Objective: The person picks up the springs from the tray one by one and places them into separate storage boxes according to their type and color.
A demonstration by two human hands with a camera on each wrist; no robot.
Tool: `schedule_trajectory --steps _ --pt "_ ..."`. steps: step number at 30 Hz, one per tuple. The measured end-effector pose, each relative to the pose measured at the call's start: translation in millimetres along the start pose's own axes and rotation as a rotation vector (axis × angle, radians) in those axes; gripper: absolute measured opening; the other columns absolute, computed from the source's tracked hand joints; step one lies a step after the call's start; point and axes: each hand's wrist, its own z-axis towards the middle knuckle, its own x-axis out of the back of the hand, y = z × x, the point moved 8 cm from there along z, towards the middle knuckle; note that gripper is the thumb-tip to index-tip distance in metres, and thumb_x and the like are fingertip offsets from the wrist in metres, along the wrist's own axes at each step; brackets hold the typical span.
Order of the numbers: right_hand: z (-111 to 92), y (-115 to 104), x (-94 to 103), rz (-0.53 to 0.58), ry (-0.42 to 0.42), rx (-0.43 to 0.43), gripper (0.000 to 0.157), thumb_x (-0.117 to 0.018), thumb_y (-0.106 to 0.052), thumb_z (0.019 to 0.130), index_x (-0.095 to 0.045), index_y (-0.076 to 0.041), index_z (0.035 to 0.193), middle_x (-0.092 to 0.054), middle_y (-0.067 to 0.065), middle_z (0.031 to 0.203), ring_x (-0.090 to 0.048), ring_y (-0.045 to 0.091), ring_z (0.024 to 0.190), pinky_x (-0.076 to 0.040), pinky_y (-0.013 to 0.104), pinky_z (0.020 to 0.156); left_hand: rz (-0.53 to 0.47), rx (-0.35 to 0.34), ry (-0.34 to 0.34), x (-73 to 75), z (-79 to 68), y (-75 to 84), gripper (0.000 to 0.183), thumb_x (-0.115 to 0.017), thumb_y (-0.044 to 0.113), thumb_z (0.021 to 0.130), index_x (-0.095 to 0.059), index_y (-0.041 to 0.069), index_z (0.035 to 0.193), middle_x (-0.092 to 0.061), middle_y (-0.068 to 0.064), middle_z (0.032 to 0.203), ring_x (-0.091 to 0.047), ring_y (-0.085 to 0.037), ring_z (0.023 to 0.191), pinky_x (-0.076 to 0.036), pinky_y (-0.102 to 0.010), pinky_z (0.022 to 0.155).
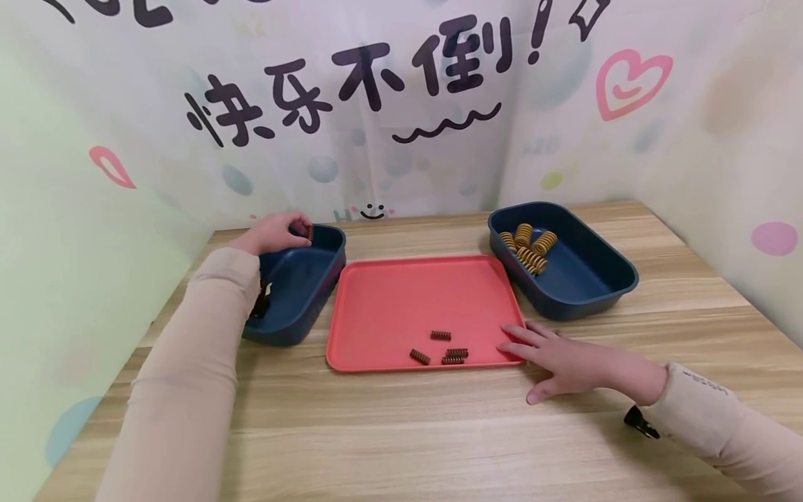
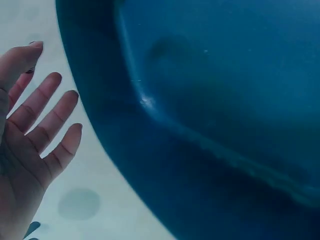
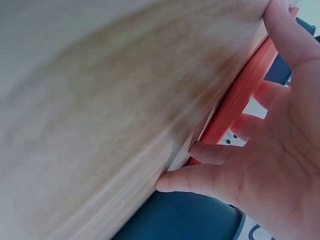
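Note:
In the head view my left hand (image 1: 280, 233) pinches a small dark coil spring (image 1: 310, 232) between thumb and index finger, over the far end of the left blue bin (image 1: 343, 254). The left wrist view shows that hand (image 2: 37, 115) with its other fingers spread beside the bin wall (image 2: 107, 125). My right hand (image 1: 561, 359) lies with straight, spread fingers at the near right corner of the red tray (image 1: 401, 293). Its fingertips overlap the tray rim (image 3: 235, 102) in the right wrist view. Several similar dark springs (image 1: 441, 335) lie near the tray's front edge.
A second blue bin (image 1: 596, 279) stands at the right back, with several larger yellow springs (image 1: 532, 261) at its left end. A wooden table (image 1: 376, 432) carries everything. Behind it hangs a white printed cloth (image 1: 401, 167). The left forearm crosses the left bin's near side.

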Motion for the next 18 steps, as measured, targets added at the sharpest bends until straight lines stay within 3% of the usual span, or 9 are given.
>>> schedule_trajectory --steps 8,18 --pt "-0.5 1.4 -0.6 0.007 -0.015 -0.03 0.087 -0.056 -0.062 0.076 -0.031 -0.013 0.143 -0.015 0.017 0.151 -0.008 0.049 0.133 -0.02 0.073 0.091 0.019 0.034 -0.085 -18.4 -3.8 -17.6 0.027 -0.061 0.012 0.085 -0.054 -0.004 0.106 -0.058 -0.027 0.108 -0.053 -0.039 0.103 -0.042 -0.049 0.09" --pt "-0.3 -0.6 -0.4 0.007 -0.019 -0.027 0.086 -0.057 -0.061 0.076 -0.032 -0.013 0.143 -0.015 0.018 0.15 -0.008 0.05 0.133 -0.021 0.073 0.091 0.119 0.081 -0.239 -45.2 -4.7 -39.6 0.032 -0.064 0.012 0.082 -0.054 -0.004 0.108 -0.064 -0.017 0.089 -0.059 -0.026 0.084 -0.046 -0.041 0.079"
